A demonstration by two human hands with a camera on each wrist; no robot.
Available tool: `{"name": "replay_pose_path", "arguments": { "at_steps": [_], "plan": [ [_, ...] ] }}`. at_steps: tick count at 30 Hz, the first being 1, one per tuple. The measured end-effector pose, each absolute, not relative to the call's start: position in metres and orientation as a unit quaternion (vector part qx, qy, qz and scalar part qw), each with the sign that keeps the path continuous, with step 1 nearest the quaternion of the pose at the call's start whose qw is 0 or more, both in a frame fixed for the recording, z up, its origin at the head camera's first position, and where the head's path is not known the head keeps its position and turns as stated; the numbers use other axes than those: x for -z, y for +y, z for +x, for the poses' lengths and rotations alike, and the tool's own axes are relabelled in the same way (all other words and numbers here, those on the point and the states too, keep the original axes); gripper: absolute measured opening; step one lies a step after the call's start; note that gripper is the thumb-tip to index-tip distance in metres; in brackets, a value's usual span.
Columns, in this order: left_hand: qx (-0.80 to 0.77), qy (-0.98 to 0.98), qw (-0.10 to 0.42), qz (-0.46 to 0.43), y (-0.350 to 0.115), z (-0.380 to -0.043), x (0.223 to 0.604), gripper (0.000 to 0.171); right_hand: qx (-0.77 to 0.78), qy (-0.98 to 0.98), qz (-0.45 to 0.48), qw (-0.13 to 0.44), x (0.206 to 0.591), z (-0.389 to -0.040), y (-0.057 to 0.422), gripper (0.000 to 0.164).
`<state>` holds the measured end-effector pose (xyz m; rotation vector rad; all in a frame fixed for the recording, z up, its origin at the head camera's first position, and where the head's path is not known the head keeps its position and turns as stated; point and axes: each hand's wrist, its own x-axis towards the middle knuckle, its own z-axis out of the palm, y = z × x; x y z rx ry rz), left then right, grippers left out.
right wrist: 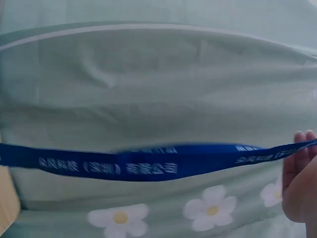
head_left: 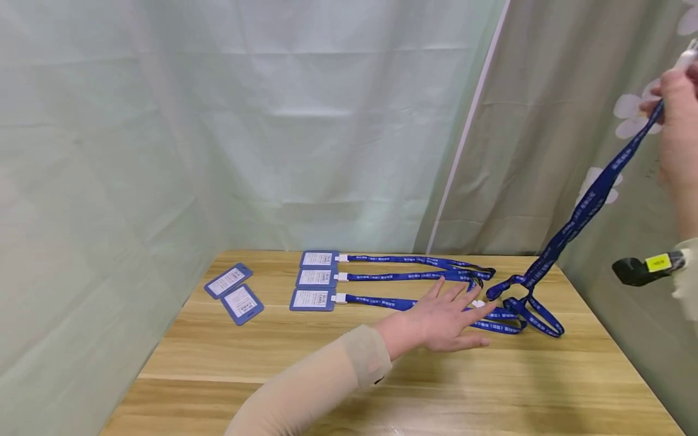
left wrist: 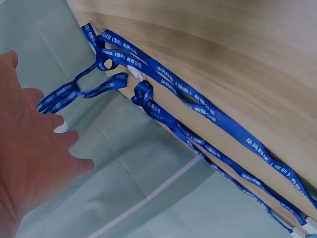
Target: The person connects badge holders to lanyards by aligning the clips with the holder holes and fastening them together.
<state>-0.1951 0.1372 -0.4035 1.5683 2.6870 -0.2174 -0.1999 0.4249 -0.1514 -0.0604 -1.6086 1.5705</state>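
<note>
High at the right, my right hand (head_left: 678, 121) grips the top end of a blue lanyard (head_left: 594, 194), near its white clip (head_left: 686, 57). The strap slants down to the table, where its lower part lies in loops beside another lanyard. In the right wrist view the printed strap (right wrist: 148, 166) runs across to the right hand (right wrist: 301, 186). My left hand (head_left: 444, 318) is spread, palm down, over the looped ends of the lanyards on the table; whether it touches them I cannot tell. The left wrist view shows the left hand (left wrist: 39, 148) with fingers extended, apart from the straps (left wrist: 198, 106).
Three blue badge holders (head_left: 319, 258) with lanyards lie in a column on the wooden table (head_left: 218, 387). Two loose badge holders (head_left: 243, 304) lie further left, without straps. Pale green curtains (head_left: 327, 121) hang behind the table and at its sides.
</note>
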Motion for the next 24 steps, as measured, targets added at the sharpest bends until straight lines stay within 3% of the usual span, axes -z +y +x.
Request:
{"name": "replay_pose_path", "arguments": {
  "at_steps": [3, 5, 8, 12, 18, 24],
  "plan": [
    [0.070, 0.862, 0.021, 0.501, 0.136, -0.194, 0.408, 0.072, -0.648, -0.655, -0.031, 0.387, 0.168, -0.200, 0.430, 0.015],
    [0.073, 0.863, 0.028, 0.500, 0.134, -0.194, 0.411, 0.072, -0.573, -0.738, -0.073, 0.349, 0.185, -0.199, 0.432, 0.017],
    [0.070, 0.860, 0.034, 0.504, 0.126, -0.193, 0.419, 0.072, -0.430, -0.854, -0.096, 0.276, 0.218, -0.199, 0.433, 0.034],
    [0.053, 0.852, 0.039, 0.519, 0.107, -0.192, 0.434, 0.072, -0.343, -0.924, -0.031, 0.165, 0.265, -0.202, 0.420, 0.058],
    [0.012, 0.854, 0.051, 0.518, 0.063, -0.195, 0.447, 0.070, -0.279, -0.955, 0.095, 0.022, 0.355, -0.200, 0.375, 0.042],
    [-0.006, 0.868, 0.056, 0.493, 0.027, -0.204, 0.452, 0.074, -0.204, -0.964, 0.172, -0.015, 0.439, -0.187, 0.333, 0.030]
  ]
}}
